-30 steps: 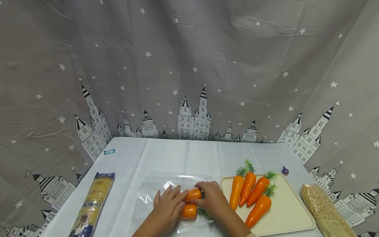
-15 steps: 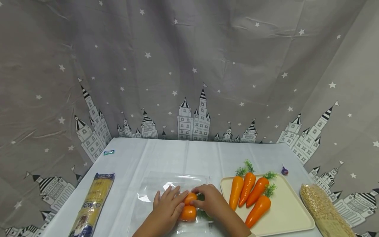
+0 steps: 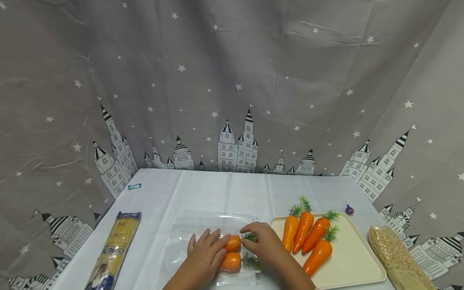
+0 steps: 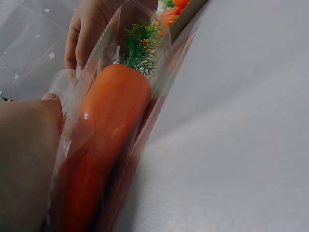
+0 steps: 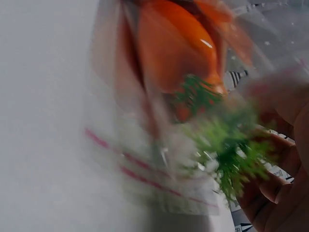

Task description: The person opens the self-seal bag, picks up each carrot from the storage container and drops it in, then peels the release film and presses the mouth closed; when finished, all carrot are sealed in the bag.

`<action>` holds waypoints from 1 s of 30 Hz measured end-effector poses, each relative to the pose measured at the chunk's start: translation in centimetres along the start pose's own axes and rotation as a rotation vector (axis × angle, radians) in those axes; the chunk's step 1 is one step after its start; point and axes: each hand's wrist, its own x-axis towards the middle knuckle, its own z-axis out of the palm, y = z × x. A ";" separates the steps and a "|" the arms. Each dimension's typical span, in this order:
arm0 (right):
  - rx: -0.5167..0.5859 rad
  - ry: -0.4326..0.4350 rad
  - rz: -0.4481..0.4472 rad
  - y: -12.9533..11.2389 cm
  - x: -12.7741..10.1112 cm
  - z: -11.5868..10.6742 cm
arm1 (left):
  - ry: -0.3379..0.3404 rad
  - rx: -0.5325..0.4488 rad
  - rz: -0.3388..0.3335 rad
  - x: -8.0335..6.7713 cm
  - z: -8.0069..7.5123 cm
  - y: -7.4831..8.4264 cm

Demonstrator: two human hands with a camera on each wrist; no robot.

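Observation:
Two orange carrots, a far carrot (image 3: 233, 243) and a near carrot (image 3: 230, 262), lie side by side in a clear plastic zip bag (image 3: 181, 233) in the head view. Their green tops point right, toward the bag's mouth. My left hand (image 3: 204, 253) rests on the bag and the carrots' left parts, fingers spread and mostly straight, hiding the tips. Beside the far carrot's leafy top (image 3: 250, 237) is my right hand (image 3: 264, 243), thumb and forefinger apart around the leaves. In the right wrist view the leaves (image 5: 231, 150) are blurred next to the loosely bent fingers.
Several more carrots (image 3: 290, 231) lie on a cream tray (image 3: 351, 257) at the right. Beyond it are a bag of grain (image 3: 398, 253) and a small purple lollipop (image 3: 349, 209). A spaghetti pack (image 3: 114, 249) and a small green-and-white packet (image 3: 134, 186) lie left.
My right hand has let go of the far carrot's top end and drawn back right to its leaves, uncovering both green tops. The left hand stays in place.

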 end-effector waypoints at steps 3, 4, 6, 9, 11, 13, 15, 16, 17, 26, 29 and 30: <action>0.020 0.022 0.006 0.4 -0.2 -0.7 | -0.004 0.013 -0.010 0.0 0.1 0.1; 0.029 0.027 0.017 0.5 -0.3 -1.0 | -0.005 0.017 -0.015 -0.1 0.1 0.1; 0.048 0.023 0.054 0.6 -0.5 -1.6 | -0.011 0.026 -0.024 -0.1 0.1 0.2; 0.089 0.003 0.108 0.9 -0.9 -2.7 | -0.010 0.033 -0.034 -0.1 0.2 0.2; 0.123 -0.032 0.129 1.0 -1.2 -3.5 | -0.005 0.038 -0.036 -0.1 0.2 0.3; 0.161 -0.082 0.125 1.1 -1.7 -4.3 | -0.001 0.037 -0.039 -0.1 0.1 0.4; 0.201 -0.161 0.115 1.3 -2.2 -4.9 | -0.001 0.030 -0.042 -0.1 0.1 0.4; 0.221 -0.216 0.109 1.2 -2.4 -5.2 | -0.001 0.026 -0.044 -0.1 0.1 0.5; 0.237 -0.276 0.100 1.2 -2.7 -5.5 | -0.002 0.020 -0.047 -0.1 0.0 0.5; 0.376 -0.635 -0.028 0.9 -3.7 -5.1 | 0.011 -0.008 -0.103 0.0 0.0 1.0; 0.476 -0.748 -0.053 0.9 -3.7 -4.8 | 0.016 -0.026 -0.117 0.1 -0.1 1.1; 0.506 -0.782 -0.057 1.0 -3.6 -4.5 | 0.013 -0.035 -0.122 0.2 -0.1 1.1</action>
